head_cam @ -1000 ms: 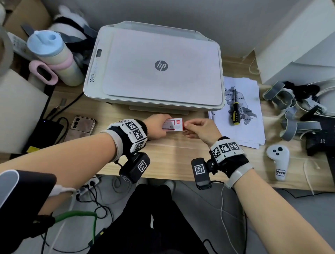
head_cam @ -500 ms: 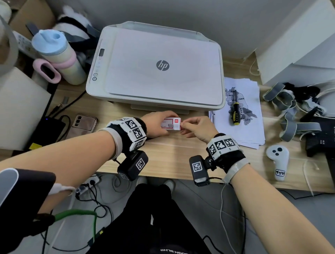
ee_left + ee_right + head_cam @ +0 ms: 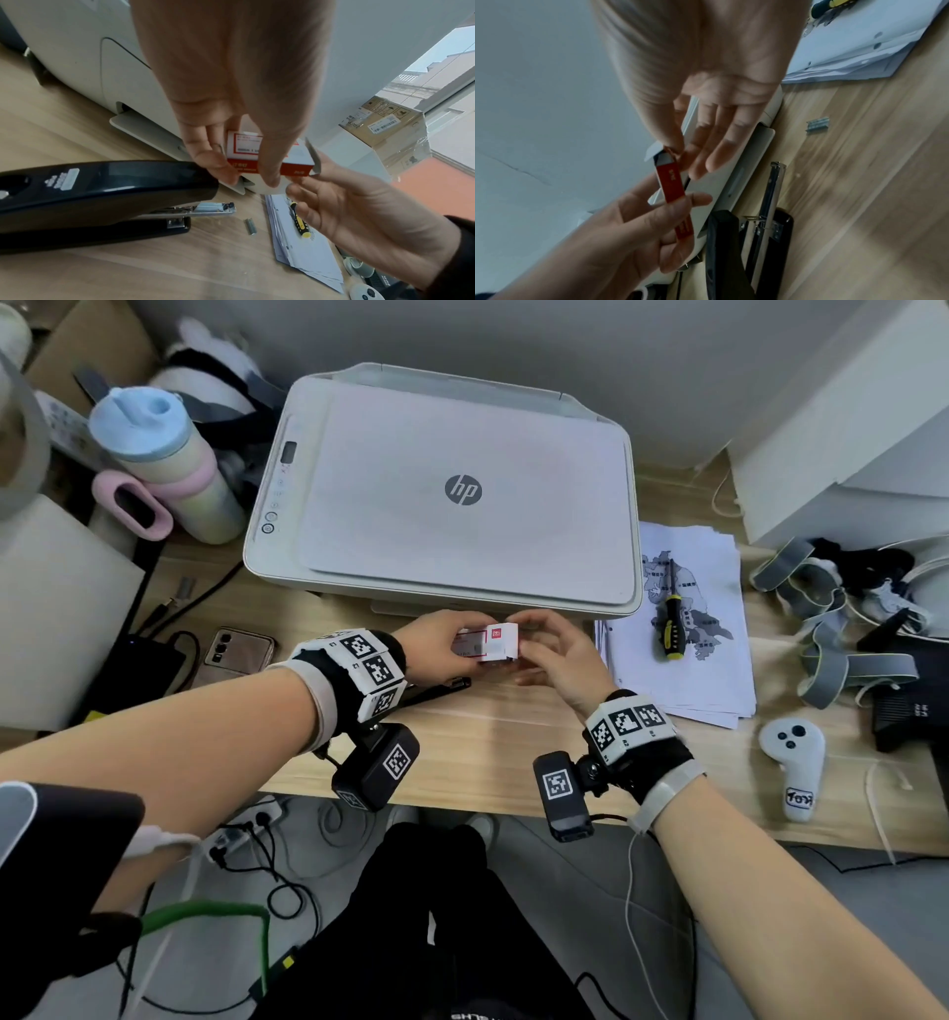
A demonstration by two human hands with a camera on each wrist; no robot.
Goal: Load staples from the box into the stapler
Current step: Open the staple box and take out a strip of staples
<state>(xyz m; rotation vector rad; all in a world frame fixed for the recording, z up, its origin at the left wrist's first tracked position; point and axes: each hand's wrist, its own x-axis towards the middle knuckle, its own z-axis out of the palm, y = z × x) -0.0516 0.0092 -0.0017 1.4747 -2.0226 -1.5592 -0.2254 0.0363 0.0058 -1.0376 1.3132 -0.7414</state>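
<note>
Red-and-white card, the staple box [image 3: 488, 643] is held in the air just above the worktop [image 3: 513, 742], close in front of the printer [image 3: 452, 495]. Your left hand [image 3: 436, 642] pinches its closed end; your right hand [image 3: 557, 654] has thumb and forefinger on the open end flap, the other fingers spread. Keep the left grip firm and level, I'd say, and draw a strip straight out so none spill. The stapler [image 3: 102, 203] lies open below your left wrist, its metal channel [image 3: 205, 210] exposed. A loose staple strip [image 3: 249, 226] lies just beside it. Room is tight behind, toward the printer, and the paper stack [image 3: 683, 629] with the screwdriver [image 3: 671, 621] sits on the right. Bare wood runs toward the worktop's near edge.
</note>
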